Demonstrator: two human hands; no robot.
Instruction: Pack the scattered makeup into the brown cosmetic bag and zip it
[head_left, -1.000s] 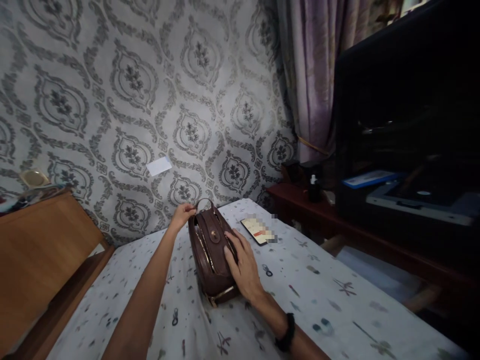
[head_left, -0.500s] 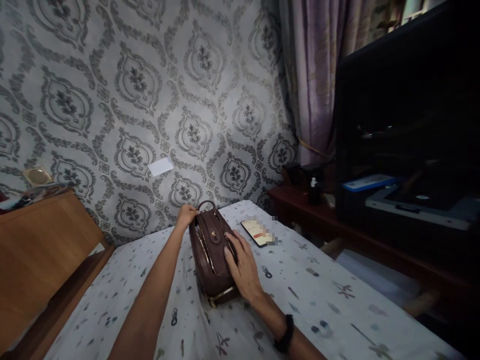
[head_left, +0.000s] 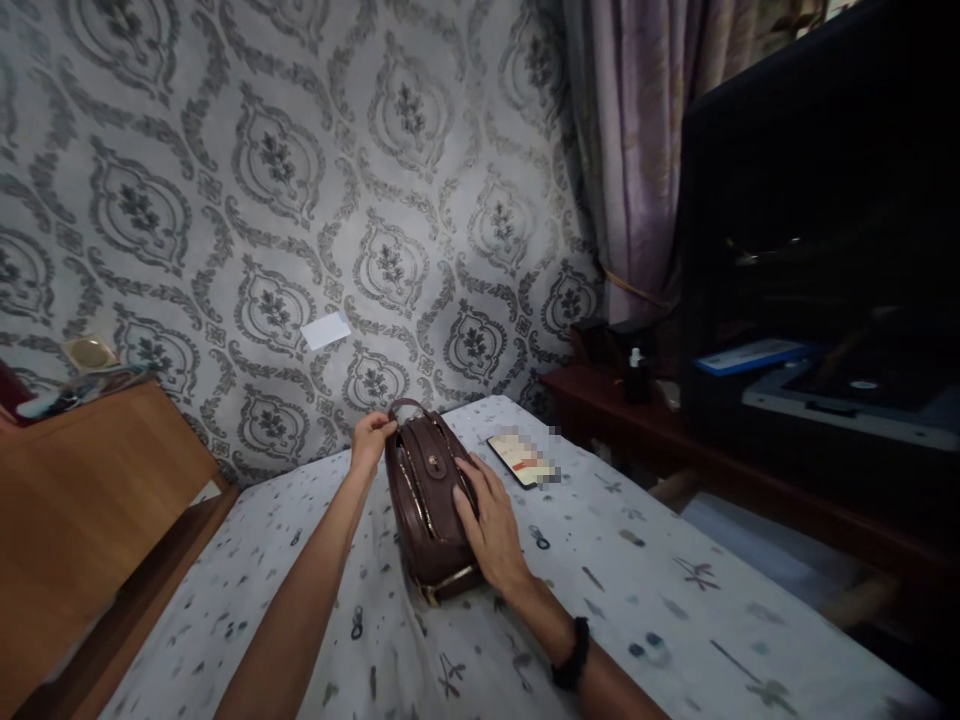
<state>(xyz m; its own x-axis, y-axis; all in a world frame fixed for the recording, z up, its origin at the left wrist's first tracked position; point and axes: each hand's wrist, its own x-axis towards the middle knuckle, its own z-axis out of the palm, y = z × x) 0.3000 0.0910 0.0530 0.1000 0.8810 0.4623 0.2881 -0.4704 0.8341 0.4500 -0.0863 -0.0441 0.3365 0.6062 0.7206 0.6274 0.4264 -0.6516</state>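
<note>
A dark brown leather handbag lies on the patterned bedsheet, its short carry handle at the far end. Gold-toothed zips run along its length, and a small gold clasp sits on a tab at the middle. My left hand is closed in a pinch at the bag's far left corner, by the end of the left zip. What lies between those fingertips is too small to make out. Spread over the right side of the bag, my right hand rests with its fingers apart. A black band circles my right wrist.
Just right of the bag lies a phone with its screen lit and partly blurred. A wooden board borders the bed at left. Along the right stand a dark red shelf and a large black screen. Patterned wallpaper covers the wall.
The whole view has shifted slightly to the left, so things sit a little further right. Both hands keep their places on the handbag.
</note>
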